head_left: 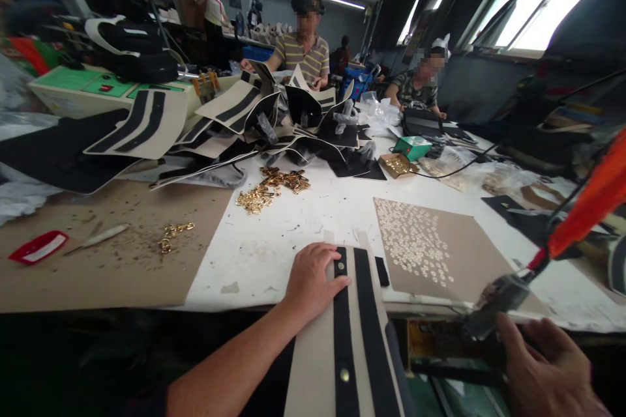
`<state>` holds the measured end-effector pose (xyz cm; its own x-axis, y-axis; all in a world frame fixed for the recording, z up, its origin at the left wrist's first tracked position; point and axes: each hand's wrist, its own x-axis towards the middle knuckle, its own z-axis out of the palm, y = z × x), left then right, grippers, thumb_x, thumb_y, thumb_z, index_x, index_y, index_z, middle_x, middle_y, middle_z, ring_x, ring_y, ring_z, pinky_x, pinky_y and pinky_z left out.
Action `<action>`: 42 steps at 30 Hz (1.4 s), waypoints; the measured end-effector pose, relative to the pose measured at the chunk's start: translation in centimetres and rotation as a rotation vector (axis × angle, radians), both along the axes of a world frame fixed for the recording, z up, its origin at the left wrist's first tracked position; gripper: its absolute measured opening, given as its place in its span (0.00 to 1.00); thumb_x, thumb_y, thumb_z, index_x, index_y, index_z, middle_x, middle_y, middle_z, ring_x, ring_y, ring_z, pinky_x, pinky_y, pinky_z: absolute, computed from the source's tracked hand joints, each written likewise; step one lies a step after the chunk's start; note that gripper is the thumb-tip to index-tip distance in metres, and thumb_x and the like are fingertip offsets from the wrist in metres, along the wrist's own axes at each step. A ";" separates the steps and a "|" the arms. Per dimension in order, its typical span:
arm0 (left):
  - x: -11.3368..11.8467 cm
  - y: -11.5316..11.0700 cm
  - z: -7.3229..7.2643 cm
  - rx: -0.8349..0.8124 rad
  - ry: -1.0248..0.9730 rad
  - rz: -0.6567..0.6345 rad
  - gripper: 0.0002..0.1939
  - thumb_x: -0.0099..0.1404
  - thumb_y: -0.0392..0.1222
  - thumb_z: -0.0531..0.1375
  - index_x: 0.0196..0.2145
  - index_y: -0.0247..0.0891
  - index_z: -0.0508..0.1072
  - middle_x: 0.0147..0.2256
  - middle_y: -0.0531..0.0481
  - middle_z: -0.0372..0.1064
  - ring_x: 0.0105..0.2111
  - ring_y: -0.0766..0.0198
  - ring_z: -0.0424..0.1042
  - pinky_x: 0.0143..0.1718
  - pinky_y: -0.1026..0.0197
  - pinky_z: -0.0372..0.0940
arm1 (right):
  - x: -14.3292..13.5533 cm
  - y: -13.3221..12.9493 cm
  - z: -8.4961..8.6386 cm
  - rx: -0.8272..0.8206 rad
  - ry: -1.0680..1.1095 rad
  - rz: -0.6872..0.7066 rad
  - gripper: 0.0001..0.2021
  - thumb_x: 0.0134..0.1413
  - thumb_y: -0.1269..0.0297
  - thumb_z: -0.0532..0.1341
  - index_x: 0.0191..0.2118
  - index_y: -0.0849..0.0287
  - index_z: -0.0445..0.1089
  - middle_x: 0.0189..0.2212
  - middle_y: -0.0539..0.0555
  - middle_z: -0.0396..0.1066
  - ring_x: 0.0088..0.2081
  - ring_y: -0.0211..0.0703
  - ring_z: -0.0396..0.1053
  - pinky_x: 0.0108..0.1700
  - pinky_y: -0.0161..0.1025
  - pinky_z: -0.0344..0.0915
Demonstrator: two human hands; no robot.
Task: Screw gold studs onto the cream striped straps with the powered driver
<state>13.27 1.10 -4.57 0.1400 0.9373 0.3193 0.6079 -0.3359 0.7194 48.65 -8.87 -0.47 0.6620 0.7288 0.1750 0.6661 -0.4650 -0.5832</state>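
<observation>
A beige panel with two black stripes (320, 365) lies at the table's front edge and reaches down toward me. My left hand (313, 280) grips it near its upper left edge, with thumb and fingers over the left stripe beside a small round metal fitting (341, 266). Lower on that stripe sits a gold stud (345, 375). On the right, a blurred grey hand tool (499, 303) hangs from an orange-covered line (591, 195). Just beside it, my right hand (550, 365) is partly curled, thumb and fingers apart, with nothing visible between them.
Gold clasps (274, 189) are heaped on the white table, with more loose gold hardware (171, 236) leftward. Small rings (415, 241) cover a brown board (467, 251). A pointed tool (100, 238) lies far left. Striped panels (229, 104) pile up behind; two co-workers sit beyond.
</observation>
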 end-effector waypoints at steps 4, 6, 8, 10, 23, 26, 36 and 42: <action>0.0 0.0 -0.1 -0.003 0.003 -0.001 0.19 0.54 0.41 0.76 0.43 0.45 0.79 0.53 0.50 0.77 0.57 0.49 0.71 0.62 0.42 0.61 | 1.2 3.3 -0.5 -0.122 0.117 -0.038 0.33 0.52 0.32 0.62 0.47 0.59 0.76 0.38 0.65 0.79 0.48 0.78 0.76 0.50 0.63 0.70; 0.0 -0.1 0.0 -0.008 -0.002 0.003 0.19 0.54 0.41 0.76 0.43 0.45 0.80 0.53 0.50 0.77 0.57 0.49 0.71 0.62 0.42 0.61 | 1.6 4.4 -0.6 -0.214 0.093 -0.075 0.33 0.49 0.30 0.62 0.38 0.61 0.77 0.29 0.66 0.76 0.46 0.82 0.75 0.48 0.65 0.69; 0.0 -0.2 0.1 -0.015 -0.009 0.002 0.19 0.53 0.41 0.76 0.43 0.45 0.80 0.53 0.50 0.77 0.57 0.49 0.72 0.61 0.42 0.62 | 1.2 4.8 -0.4 -0.210 0.142 -0.085 0.32 0.49 0.30 0.63 0.32 0.61 0.76 0.27 0.66 0.75 0.44 0.81 0.75 0.46 0.65 0.70; 0.1 -0.2 0.2 -0.021 -0.016 -0.001 0.19 0.52 0.41 0.77 0.43 0.45 0.81 0.53 0.50 0.77 0.56 0.49 0.72 0.61 0.42 0.62 | -0.6 4.9 0.3 -0.053 0.286 -0.023 0.29 0.51 0.33 0.64 0.33 0.60 0.76 0.30 0.65 0.77 0.40 0.73 0.76 0.41 0.60 0.72; 0.3 -0.1 -0.4 -0.007 -0.055 0.026 0.23 0.50 0.43 0.79 0.43 0.46 0.79 0.53 0.52 0.77 0.57 0.50 0.70 0.61 0.44 0.61 | -20.7 13.2 4.5 0.547 0.998 0.870 0.13 0.57 0.58 0.72 0.34 0.57 0.70 0.22 0.45 0.65 0.20 0.37 0.65 0.23 0.37 0.65; 0.2 0.0 -0.2 -0.018 -0.070 0.024 0.22 0.50 0.46 0.79 0.42 0.46 0.79 0.53 0.51 0.77 0.57 0.50 0.70 0.62 0.44 0.61 | -21.2 13.5 3.3 0.550 0.900 0.910 0.13 0.59 0.58 0.71 0.30 0.56 0.68 0.21 0.46 0.65 0.20 0.38 0.65 0.22 0.37 0.64; 0.1 0.0 0.1 -0.045 -0.068 0.000 0.22 0.51 0.44 0.78 0.42 0.45 0.79 0.53 0.50 0.76 0.57 0.49 0.69 0.61 0.43 0.61 | -21.3 13.8 1.6 0.520 0.823 0.924 0.13 0.60 0.58 0.70 0.30 0.56 0.68 0.21 0.46 0.66 0.21 0.38 0.63 0.24 0.39 0.63; 0.0 0.0 0.4 -0.059 -0.060 -0.013 0.22 0.52 0.43 0.78 0.44 0.45 0.79 0.54 0.50 0.75 0.58 0.48 0.69 0.61 0.43 0.60 | -21.1 13.8 1.6 0.477 0.789 0.967 0.12 0.60 0.61 0.70 0.30 0.56 0.67 0.23 0.48 0.67 0.25 0.39 0.65 0.28 0.40 0.63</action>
<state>13.32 1.11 -4.19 0.1342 0.9531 0.2714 0.5591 -0.2989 0.7734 27.57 4.90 1.16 -0.0417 0.9342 0.3543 0.0215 0.3553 -0.9345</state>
